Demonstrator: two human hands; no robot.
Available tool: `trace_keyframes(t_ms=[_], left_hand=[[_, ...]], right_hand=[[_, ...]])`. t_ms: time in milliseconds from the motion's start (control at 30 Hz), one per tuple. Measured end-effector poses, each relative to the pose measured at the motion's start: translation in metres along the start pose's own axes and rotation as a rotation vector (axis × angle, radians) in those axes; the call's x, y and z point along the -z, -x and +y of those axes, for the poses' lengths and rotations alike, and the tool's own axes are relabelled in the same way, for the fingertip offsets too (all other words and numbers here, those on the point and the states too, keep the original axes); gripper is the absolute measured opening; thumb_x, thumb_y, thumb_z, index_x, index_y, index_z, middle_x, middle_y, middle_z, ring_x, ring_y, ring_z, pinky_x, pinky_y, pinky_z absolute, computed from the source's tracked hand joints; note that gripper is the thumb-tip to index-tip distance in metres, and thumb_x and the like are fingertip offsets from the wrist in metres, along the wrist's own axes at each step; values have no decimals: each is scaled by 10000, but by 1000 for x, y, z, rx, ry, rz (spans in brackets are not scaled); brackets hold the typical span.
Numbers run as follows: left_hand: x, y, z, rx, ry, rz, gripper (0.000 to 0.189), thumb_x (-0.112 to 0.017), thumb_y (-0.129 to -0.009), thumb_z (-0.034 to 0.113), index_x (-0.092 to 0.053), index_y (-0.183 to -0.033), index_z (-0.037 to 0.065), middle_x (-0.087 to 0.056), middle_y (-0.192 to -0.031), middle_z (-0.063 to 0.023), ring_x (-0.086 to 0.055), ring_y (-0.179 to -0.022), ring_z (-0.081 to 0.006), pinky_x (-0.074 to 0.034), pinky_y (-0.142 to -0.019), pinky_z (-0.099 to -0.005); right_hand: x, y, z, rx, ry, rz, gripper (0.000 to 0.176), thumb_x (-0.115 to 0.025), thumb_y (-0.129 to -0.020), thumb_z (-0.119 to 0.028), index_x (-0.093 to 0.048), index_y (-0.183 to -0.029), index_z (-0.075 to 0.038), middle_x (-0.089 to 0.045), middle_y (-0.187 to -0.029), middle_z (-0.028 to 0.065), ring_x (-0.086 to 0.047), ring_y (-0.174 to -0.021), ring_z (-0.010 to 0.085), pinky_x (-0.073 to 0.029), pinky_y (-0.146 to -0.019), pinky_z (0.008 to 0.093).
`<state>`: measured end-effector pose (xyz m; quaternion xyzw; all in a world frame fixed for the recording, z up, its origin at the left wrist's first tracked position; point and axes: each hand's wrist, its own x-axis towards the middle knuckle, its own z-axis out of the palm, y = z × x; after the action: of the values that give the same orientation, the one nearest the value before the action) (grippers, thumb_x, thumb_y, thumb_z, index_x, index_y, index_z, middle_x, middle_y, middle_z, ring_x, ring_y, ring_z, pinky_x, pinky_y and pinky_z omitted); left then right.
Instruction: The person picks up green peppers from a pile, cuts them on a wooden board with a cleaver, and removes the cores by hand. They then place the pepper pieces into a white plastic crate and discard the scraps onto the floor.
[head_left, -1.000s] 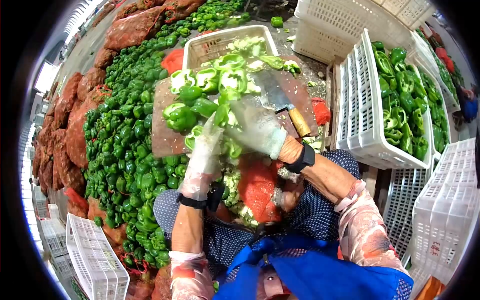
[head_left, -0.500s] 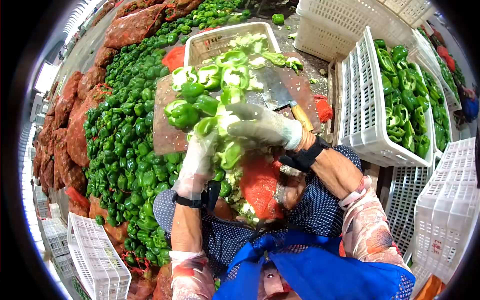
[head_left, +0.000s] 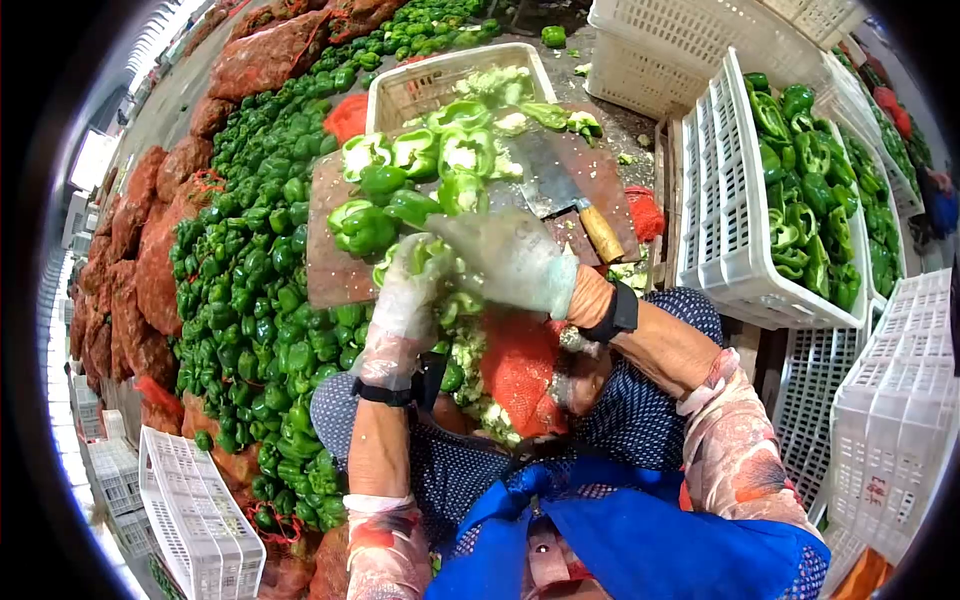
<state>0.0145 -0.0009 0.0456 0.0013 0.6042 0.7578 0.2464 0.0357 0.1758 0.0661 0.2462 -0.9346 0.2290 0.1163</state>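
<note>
My left hand (head_left: pixel 405 290), in a pale glove, is closed around a cut green bell pepper (head_left: pixel 430 256) at the near edge of a brown cutting board (head_left: pixel 335 275). Right beside that pepper, my gloved right hand (head_left: pixel 515 262) is smeared by motion, so its fingers do not show clearly. A cleaver (head_left: pixel 552 190) with a wooden handle lies on the board, beyond my right hand. Cut pepper halves (head_left: pixel 465 150) with pale cores showing rest farther back, and a whole-looking pepper (head_left: pixel 362 228) sits to the left of them.
A heap of green peppers (head_left: pixel 255 290) spreads along the left, with red mesh sacks (head_left: pixel 155 260) behind it. A white bin (head_left: pixel 410 100) holding pale scraps stands past the board. To the right is a white crate (head_left: pixel 720 210) of cut peppers. Red netting (head_left: pixel 520 370) lies below my hands.
My right hand has shifted slightly and is turned more over the pepper, still blurred. My left hand keeps its hold, with the pepper moved a little. The cleaver stays in place.
</note>
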Motion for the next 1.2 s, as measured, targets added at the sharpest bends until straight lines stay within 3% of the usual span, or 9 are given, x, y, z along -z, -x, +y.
trace_keyframes(t_ms=[267, 500, 600, 667, 767, 833, 967, 1033, 1200], left_hand=[[0, 0, 4, 75, -33, 28, 305, -539, -904, 9, -520, -1195, 100, -595, -1129, -44, -606, -954, -173, -534, -798, -321], [15, -11, -9, -451, -682, -16, 309, -574, -840, -86, -581, -1108, 68, -579, -1124, -60, -559, -1046, -180, -456, -911, -265], [16, -13, -12, -304, -307, -10, 347, -581, -814, -98, -572, -1124, 57, -586, -1145, -76, -559, -1074, -190, -463, -922, -280], [6, -4, -1, -147, 51, -7, 255, -637, -866, 85, -566, -1110, 66, -601, -1143, -90, -587, -1048, -200, -503, -911, -320], [10, 7, 18, 42, 310, -163, 460, -717, -830, 368, -549, -1141, 73, -612, -1116, -72, -632, -935, -200, -565, -771, -339], [11, 5, 16, -63, 297, -118, 365, -664, -874, 249, -546, -1174, 79, -621, -1078, -67, -634, -928, -190, -561, -759, -325], [19, -6, 9, -48, 263, -15, 345, -601, -893, 133, -530, -1224, 68, -631, -1027, -57, -632, -849, -153, -552, -690, -299], [-15, 8, 27, -36, 267, 146, 328, -607, -892, 142, -552, -1209, 77, -636, -928, -17, -574, -685, -89, -508, -578, -246], [0, -5, 15, -89, 288, 41, 321, -650, -875, 212, -594, -1161, 78, -633, -905, -4, -535, -653, -64, -484, -555, -225]], right_hand=[[-6, -2, 11, -109, -112, -127, 509, -644, -805, -311, -496, -1214, -45, -627, -1047, 178, -635, -943, 333, -496, -814, 431], [-1, -4, 5, -300, -207, -217, 419, -624, -822, -342, -553, -1121, -57, -638, -1034, 206, -627, -966, 353, -497, -825, 454], [10, -7, 6, -387, -230, -300, 401, -622, -825, -342, -562, -1104, -60, -637, -1037, 216, -627, -962, 368, -497, -833, 455], [17, -9, 17, -434, -73, -147, 509, -633, -835, -347, -484, -1252, -96, -619, -1107, 204, -614, -1044, 343, -493, -861, 472], [25, -11, 49, -469, 114, -84, 618, -610, -862, -332, -356, -1370, -89, -589, -1160, 221, -599, -1081, 325, -463, -906, 499], [13, -4, 58, -328, 390, 143, 557, -590, -875, -352, -419, -1331, -82, -588, -1146, 240, -595, -1066, 337, -473, -911, 445], [17, 5, 30, -324, -541, -97, 442, -592, -894, -340, -551, -1209, -33, -593, -1167, 183, -624, -975, 273, -501, -896, 372], [1, 10, 13, -174, -428, 86, 373, -574, -899, -320, -575, -1154, -48, -621, -1039, 177, -618, -941, 299, -493, -858, 398], [16, 3, -9, -37, -117, 246, 275, -590, -865, -256, -597, -1102, -116, -607, -1040, 116, -614, -942, 297, -486, -819, 421]])
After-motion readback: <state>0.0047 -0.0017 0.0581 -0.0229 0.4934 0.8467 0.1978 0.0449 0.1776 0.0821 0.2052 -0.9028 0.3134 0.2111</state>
